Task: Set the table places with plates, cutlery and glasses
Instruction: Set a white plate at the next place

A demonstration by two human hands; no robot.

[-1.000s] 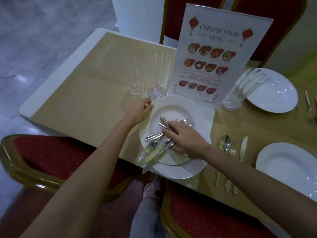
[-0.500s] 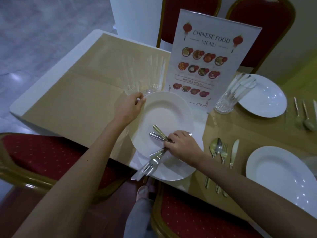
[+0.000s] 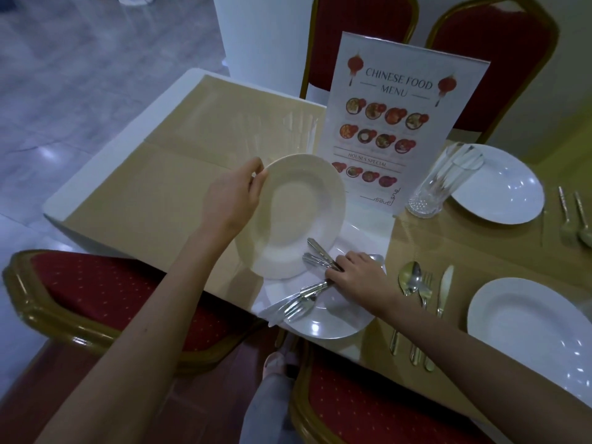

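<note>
My left hand (image 3: pixel 232 200) grips the far left rim of a white plate (image 3: pixel 294 216) and holds it tilted up above the table. My right hand (image 3: pixel 358 277) grips a bundle of cutlery (image 3: pixel 301 301), forks and knives, over a second white plate (image 3: pixel 333 322) lying at the table's near edge. The bundle's handles poke out past my fingers over the raised plate's lower rim. Two clear glasses (image 3: pixel 298 129) stand faintly visible behind the raised plate.
A standing Chinese food menu card (image 3: pixel 394 123) is just behind the plates. To the right lie a set place with spoon, fork and knife (image 3: pixel 423 293), two more white plates (image 3: pixel 498 184) (image 3: pixel 531 334) and a tall glass (image 3: pixel 445 181). Red chairs (image 3: pixel 105 293) ring the table.
My left hand has lifted the top plate off the stack and tilted it upward to the left. My right hand has slid the cutlery bundle down onto the lower plate.
</note>
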